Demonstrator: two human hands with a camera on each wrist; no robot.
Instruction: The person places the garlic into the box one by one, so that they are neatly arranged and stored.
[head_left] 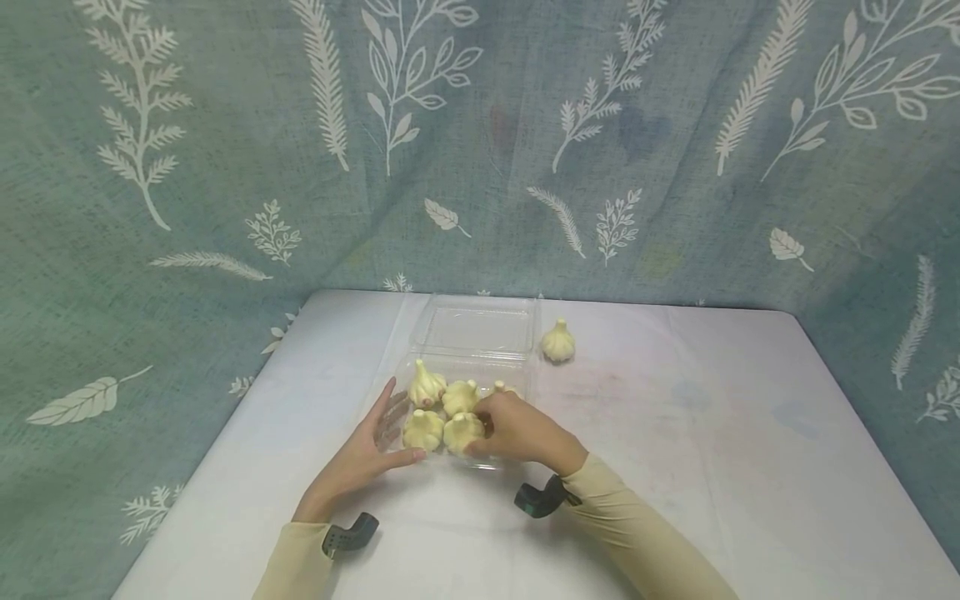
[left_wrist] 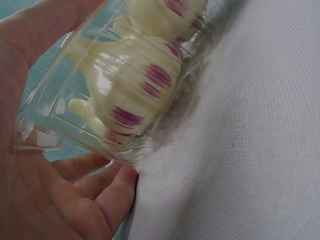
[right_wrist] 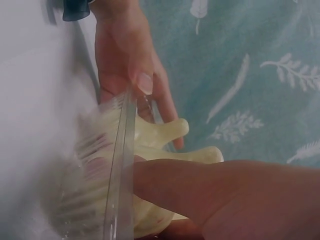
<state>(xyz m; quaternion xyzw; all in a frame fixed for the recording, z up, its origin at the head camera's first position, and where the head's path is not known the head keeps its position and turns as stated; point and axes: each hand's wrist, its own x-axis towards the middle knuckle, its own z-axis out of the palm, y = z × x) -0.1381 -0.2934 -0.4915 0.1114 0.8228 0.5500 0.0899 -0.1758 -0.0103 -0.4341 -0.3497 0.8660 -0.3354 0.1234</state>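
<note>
A clear plastic clamshell box point(head_left: 517, 454) lies on the table with its lid point(head_left: 480, 329) folded back. Inside sit several garlic bulbs point(head_left: 426, 385), pale yellow, with purple marks that show through the wall in the left wrist view. My left hand point(head_left: 363, 458) holds the box's near left corner, thumb along the front wall and fingers spread down the left side. With thumb and fingers, my right hand point(head_left: 517, 429) grips the front garlic bulb point(head_left: 462, 432) inside the box, beside another front bulb point(head_left: 423, 430). A rear bulb point(head_left: 501, 387) is partly hidden behind that hand.
Another garlic bulb point(head_left: 558, 342) stands on the table, just right of the lid. The table point(head_left: 712, 442) has a white cover. Behind it and at its sides hangs a green-blue cloth point(head_left: 480, 167) with white leaf prints.
</note>
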